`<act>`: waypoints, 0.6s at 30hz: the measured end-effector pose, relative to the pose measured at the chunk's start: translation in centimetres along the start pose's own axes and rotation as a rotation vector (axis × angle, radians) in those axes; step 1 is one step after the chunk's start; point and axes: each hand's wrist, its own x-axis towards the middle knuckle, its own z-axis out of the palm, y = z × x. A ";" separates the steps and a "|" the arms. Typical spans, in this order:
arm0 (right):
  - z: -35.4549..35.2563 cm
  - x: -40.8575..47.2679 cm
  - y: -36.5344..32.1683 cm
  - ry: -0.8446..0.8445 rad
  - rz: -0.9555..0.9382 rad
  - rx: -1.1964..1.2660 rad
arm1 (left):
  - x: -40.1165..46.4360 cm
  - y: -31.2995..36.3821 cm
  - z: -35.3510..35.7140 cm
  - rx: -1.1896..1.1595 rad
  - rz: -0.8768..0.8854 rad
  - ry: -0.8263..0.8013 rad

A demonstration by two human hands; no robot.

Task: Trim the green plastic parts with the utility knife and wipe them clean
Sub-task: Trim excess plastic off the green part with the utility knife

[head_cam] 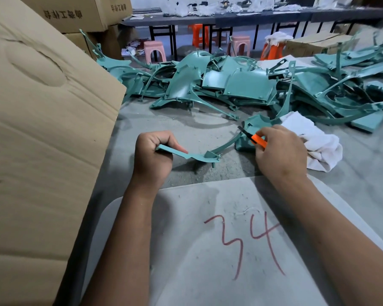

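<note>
Two hands clamped, left hand (152, 154) on green part (187, 153) running left-right, right hand (280, 151) gripping utility knife (253, 138), blade up-left

Long, curved green plastic part (210, 153), thin and strap-like with a flat tab at one end and small pegs beneath, held above the grey floor. Orange-handled utility knife (253, 138), dark blade tip angled up-left, near the part's far arc. White crumpled cloth (314, 140) just right. Heap of green plastic parts (241, 85) behind.
</note>
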 end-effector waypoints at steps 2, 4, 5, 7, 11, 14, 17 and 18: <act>-0.2 0.0 -0.1 -0.054 -0.047 0.027 | 0.0 0.0 -0.1 0.002 0.003 -0.010; -0.4 -0.5 -0.5 -0.111 -0.131 0.075 | 0.0 0.0 -0.2 -0.019 0.000 -0.027; -0.5 -0.8 -0.9 -0.136 -0.182 0.105 | 0.0 0.0 -0.2 -0.035 -0.001 -0.038; -0.5 -0.9 -1.3 -0.175 -0.285 0.175 | 0.0 0.0 -0.3 -0.058 -0.005 -0.061; -1.2 -0.4 -0.7 -0.358 -0.375 0.442 | 0.0 -0.5 -0.9 -0.021 -0.029 -0.078; -0.7 -0.4 -0.4 -0.195 -0.292 0.415 | 0.1 -0.8 -1.2 -0.009 -0.040 -0.079; -0.3 0.0 0.1 -0.029 -0.059 0.121 | 0.0 -0.7 -1.1 -0.008 -0.029 -0.090; -0.3 0.1 0.3 -0.042 -0.028 0.094 | -0.1 -0.6 -1.1 -0.010 -0.029 -0.087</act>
